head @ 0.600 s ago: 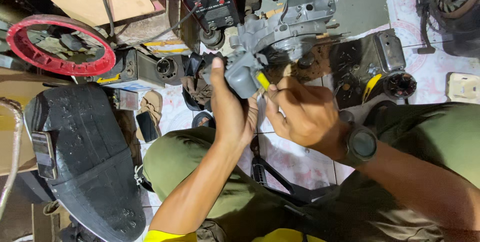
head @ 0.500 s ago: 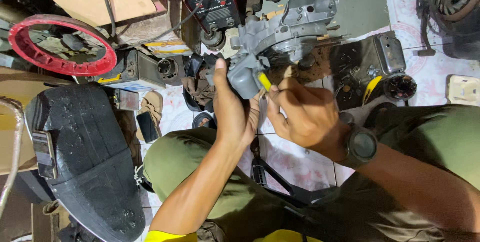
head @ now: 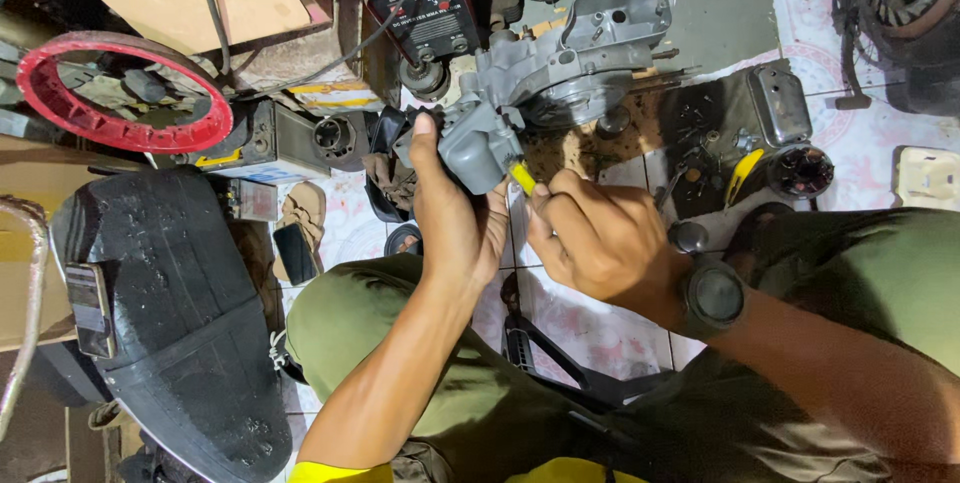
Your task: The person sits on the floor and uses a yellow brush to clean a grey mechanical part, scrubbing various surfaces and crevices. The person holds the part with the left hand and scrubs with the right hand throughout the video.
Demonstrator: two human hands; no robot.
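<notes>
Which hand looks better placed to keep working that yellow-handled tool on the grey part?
Probably the right hand: it already grips the yellow-handled tool against the grey part, while the left hand is wrapped around that part.

Your left hand (head: 455,218) grips a small housing (head: 472,148) of matt grey cast metal, like the dull, grimy engine casing (head: 570,53) above it. The tool handle (head: 522,179) at your right hand (head: 590,238) is glossy yellow plastic. At lower left, the black seat (head: 170,313) looks like textured vinyl. The floor tiles (head: 590,328) are glazed but stained.
</notes>
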